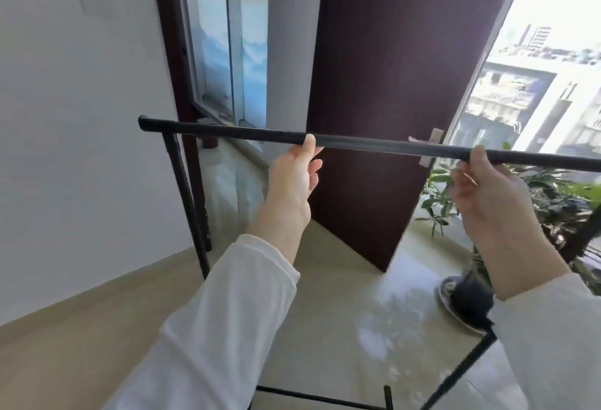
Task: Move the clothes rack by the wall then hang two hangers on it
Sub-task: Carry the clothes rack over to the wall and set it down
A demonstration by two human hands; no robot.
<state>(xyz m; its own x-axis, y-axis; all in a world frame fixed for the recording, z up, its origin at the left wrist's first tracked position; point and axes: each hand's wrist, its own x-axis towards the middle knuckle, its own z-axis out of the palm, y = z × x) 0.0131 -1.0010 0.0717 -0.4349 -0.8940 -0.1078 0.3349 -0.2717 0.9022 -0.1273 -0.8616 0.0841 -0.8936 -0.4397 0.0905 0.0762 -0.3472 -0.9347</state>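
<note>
home, upper floor | dark door (pixel 390 84) | potted plant (pixel 536 201) | window (pixel 536 84) onto buildings

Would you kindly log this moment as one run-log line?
phase: moving rack | left hand: on top bar | right hand: on top bar | hangers: none visible | nearby: white wall, potted plant

A: The black metal clothes rack's (pixel 227 136) top bar runs off frame at 3 o'clock.
B: Its base is cut at 6 o'clock; the dark round plant pot (pixel 468 300) sits blurred behind a sleeve.
</note>
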